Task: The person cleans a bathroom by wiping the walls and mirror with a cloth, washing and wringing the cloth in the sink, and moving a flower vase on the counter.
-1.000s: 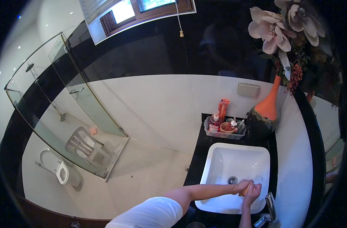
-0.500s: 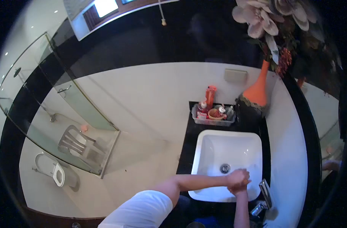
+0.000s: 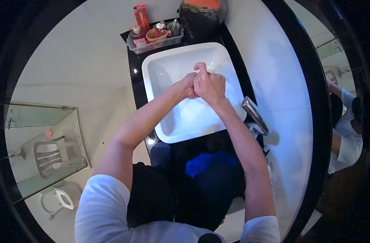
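Note:
Both hands are pressed together over the white sink basin (image 3: 193,121). My right hand (image 3: 211,87) lies against my left, its fingers curled round it and one digit sticking up. My left hand (image 3: 189,85) is mostly covered by the right, and its fingers are hidden. The skin looks wet, with a small orange-yellow spot on the right hand. To the right of the basin is the chrome faucet (image 3: 254,115); no running water shows.
Behind the basin stand a grey basket (image 3: 154,46) of bottles and a dark vase (image 3: 199,22) with an orange neck. A mirror (image 3: 334,52) is at the right. At the left are a glass shower, a plastic chair (image 3: 48,157) and a toilet (image 3: 65,199).
The view has turned down toward the sink, and both arms now show. My hands have stayed together over the basin, while their grip on each other has shifted.

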Demonstrator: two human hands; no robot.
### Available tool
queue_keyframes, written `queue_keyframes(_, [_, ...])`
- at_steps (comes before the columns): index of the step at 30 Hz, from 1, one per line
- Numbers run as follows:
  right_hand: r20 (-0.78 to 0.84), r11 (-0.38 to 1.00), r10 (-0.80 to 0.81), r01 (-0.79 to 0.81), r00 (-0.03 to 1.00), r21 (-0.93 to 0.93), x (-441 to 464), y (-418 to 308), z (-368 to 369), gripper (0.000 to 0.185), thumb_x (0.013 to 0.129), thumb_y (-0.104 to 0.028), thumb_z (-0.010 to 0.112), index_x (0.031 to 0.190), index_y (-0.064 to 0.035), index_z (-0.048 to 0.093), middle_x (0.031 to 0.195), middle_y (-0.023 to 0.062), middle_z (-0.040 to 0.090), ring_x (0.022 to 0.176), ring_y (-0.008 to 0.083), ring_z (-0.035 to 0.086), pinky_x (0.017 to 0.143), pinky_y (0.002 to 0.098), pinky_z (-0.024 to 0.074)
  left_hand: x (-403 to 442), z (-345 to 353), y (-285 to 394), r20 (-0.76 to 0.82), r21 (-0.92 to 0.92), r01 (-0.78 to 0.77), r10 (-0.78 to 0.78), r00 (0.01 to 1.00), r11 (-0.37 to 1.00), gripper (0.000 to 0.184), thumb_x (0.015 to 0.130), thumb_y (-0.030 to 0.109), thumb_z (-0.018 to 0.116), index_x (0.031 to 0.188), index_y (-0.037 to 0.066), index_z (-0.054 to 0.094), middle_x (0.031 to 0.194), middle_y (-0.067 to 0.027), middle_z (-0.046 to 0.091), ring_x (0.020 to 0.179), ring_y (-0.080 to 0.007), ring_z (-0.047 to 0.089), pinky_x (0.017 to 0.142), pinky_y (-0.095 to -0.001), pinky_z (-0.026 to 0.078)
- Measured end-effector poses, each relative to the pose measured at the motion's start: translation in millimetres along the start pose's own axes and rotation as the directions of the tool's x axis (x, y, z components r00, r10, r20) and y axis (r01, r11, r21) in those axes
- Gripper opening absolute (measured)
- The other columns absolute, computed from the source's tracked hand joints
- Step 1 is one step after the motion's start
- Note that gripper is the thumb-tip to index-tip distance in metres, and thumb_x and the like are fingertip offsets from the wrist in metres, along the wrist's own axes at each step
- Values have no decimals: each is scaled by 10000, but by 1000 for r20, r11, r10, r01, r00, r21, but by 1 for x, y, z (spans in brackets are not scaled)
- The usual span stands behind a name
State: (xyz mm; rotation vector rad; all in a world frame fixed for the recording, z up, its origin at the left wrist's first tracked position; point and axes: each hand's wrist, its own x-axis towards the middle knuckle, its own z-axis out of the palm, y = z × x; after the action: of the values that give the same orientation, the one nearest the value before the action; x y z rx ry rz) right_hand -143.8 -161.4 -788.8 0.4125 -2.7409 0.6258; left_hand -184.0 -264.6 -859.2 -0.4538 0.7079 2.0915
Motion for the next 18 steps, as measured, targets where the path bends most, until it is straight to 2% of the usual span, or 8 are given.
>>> queue_keyframes(2, [38, 969, -236, 239, 971, -67, -1, -1, -5, 269, 729, -170, 560, 980, -127, 471, 554, 99, 591, 479, 277, 590, 455, 404, 461, -1, -5, 6, 444, 164, 177, -233, 865, 970, 204, 884, 214, 420, 862, 55, 546, 857, -100, 586, 826, -186, 589, 682, -321, 504])
queue_keyframes(3, [42, 967, -244, 246, 969, -66, -1, -2, -6, 269, 729, -170, 560, 980, -127, 471, 554, 99, 591, 479, 277, 590, 455, 404, 461, 0, -7, 7, 542, 219, 154, -251, 802, 964, 202, 884, 212, 421, 863, 55, 545, 855, -99, 585, 821, -186, 589, 680, -321, 504])
queue_keyframes(4, [50, 942, -325, 328, 945, -77, -3, -4, -8, 220, 755, -204, 546, 951, -116, 500, 535, 98, 586, 449, 266, 584, 441, 402, 461, -1, -8, 4, 549, 245, 131, -249, 798, 961, 200, 883, 211, 422, 865, 55, 545, 852, -98, 585, 815, -186, 588, 678, -322, 504])
queue_keyframes(8, [113, 793, -562, 573, 819, -206, -12, -6, -3, 226, 804, -234, 513, 939, -94, 630, 488, 71, 561, 388, 230, 542, 418, 393, 448, -9, -8, -13, 223, 280, 45, -111, 969, 959, 195, 882, 207, 426, 871, 53, 544, 840, -95, 582, 795, -187, 588, 668, -323, 504])
queue_keyframes(11, [145, 747, -644, 658, 751, -90, -16, -11, -3, 244, 805, -203, 493, 991, -108, 619, 551, 88, 580, 469, 237, 575, 465, 376, 461, -11, -11, -22, 106, 314, 19, -55, 993, 949, 190, 881, 204, 429, 875, 53, 544, 831, -93, 580, 780, -187, 587, 661, -324, 503])
queue_keyframes(13, [249, 701, -688, 713, 681, -12, -26, -11, -6, 240, 810, -167, 473, 999, -96, 602, 578, 102, 581, 470, 229, 572, 435, 368, 448, -10, -14, -28, 83, 314, 31, -60, 995, 949, 188, 881, 202, 431, 878, 52, 543, 825, -92, 578, 770, -188, 587, 657, -324, 503])
queue_keyframes(14, [327, 659, -694, 749, 641, -71, -26, -18, -15, 219, 801, -162, 473, 966, -88, 597, 572, 101, 578, 470, 212, 572, 414, 350, 440, -9, -18, -30, 83, 306, 43, -72, 994, 951, 186, 880, 201, 432, 880, 52, 543, 822, -91, 577, 765, -188, 586, 654, -324, 503])
queue_keyframes(18, [256, 602, -788, 788, 560, 128, -34, -26, -17, 164, 788, -146, 475, 898, -73, 572, 547, 81, 553, 468, 202, 572, 406, 339, 442, -12, -35, -43, 214, 283, 118, -183, 959, 952, 181, 879, 197, 436, 885, 50, 542, 811, -89, 574, 745, -188, 586, 645, -326, 503])
